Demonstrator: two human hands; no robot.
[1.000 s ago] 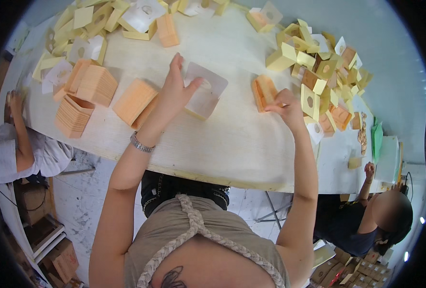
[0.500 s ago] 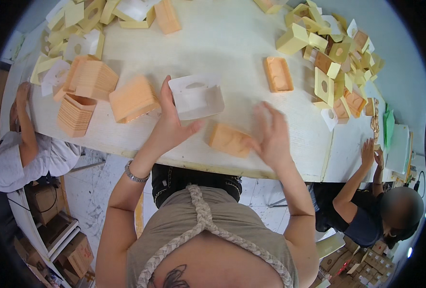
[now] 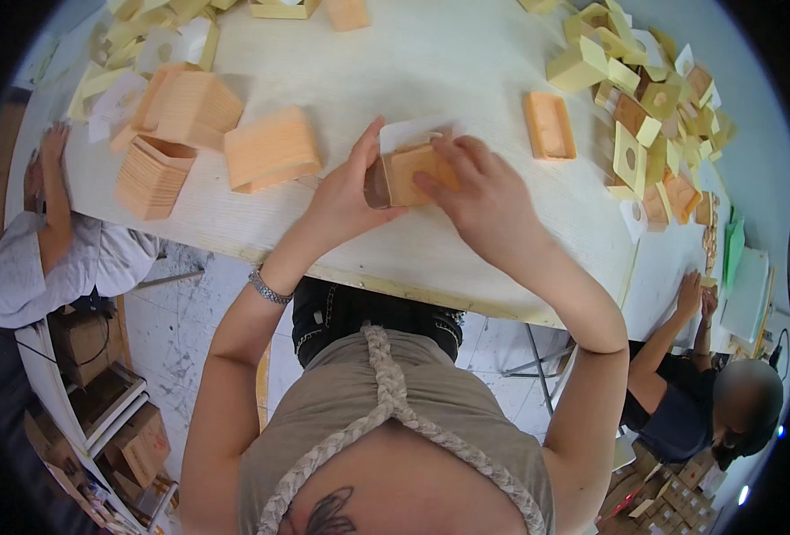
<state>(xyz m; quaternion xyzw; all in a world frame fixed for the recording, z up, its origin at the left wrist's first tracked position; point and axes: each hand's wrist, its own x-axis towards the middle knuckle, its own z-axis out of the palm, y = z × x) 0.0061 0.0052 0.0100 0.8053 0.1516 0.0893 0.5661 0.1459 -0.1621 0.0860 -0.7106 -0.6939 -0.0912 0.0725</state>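
My left hand [image 3: 339, 198] grips the side of a small open paper box [image 3: 410, 132] with a white inside, held above the table. With its fingers bent over an orange plastic tray [image 3: 401, 171], my right hand [image 3: 488, 201] holds the tray at the box's opening. The tray sits at least partly inside the box; how deep it goes is hidden by my fingers. To the right of my hands, another orange tray [image 3: 551, 127] lies alone on the white table [image 3: 341, 89].
Nested orange trays [image 3: 272, 150] stand to the left, beside more stacks [image 3: 200, 109]. Yellow window boxes [image 3: 582, 64] are heaped far right, with another heap [image 3: 159, 40] far left. Co-workers sit at both sides, one person's hands [image 3: 693, 299] at the right table edge.
My right hand has picked the orange tray up from the table's near edge and brought it to the box. The left hand still holds the box, its opening now partly covered.
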